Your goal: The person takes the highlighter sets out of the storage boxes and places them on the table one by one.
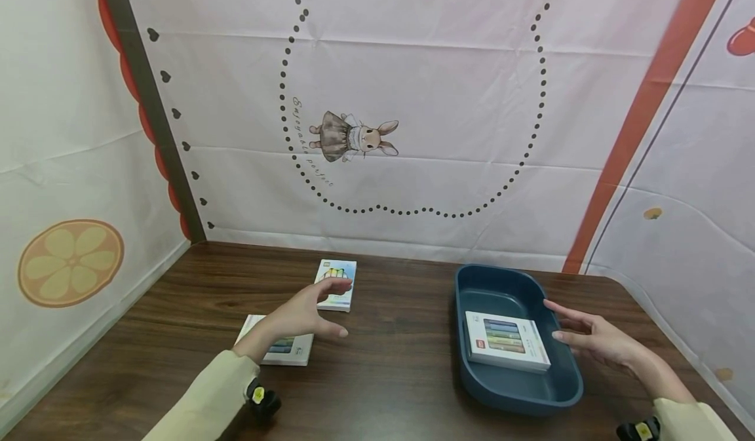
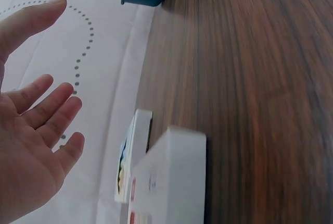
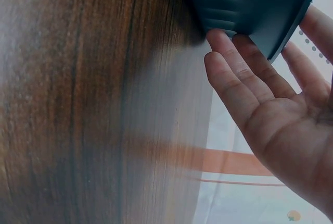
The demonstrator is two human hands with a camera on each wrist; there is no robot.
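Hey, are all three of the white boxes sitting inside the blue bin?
No, only one white box lies in the blue bin; the far box and near box lie on the table.

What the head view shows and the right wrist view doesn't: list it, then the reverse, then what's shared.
Head only: the left hand, the box in the blue bin, the far box and near box on the tabletop, the rabbit print.
Right wrist only: the palm of the right hand and ridges on the bin's outside.
Both: right hand, blue bin, tabletop, white cloth and orange stripe.
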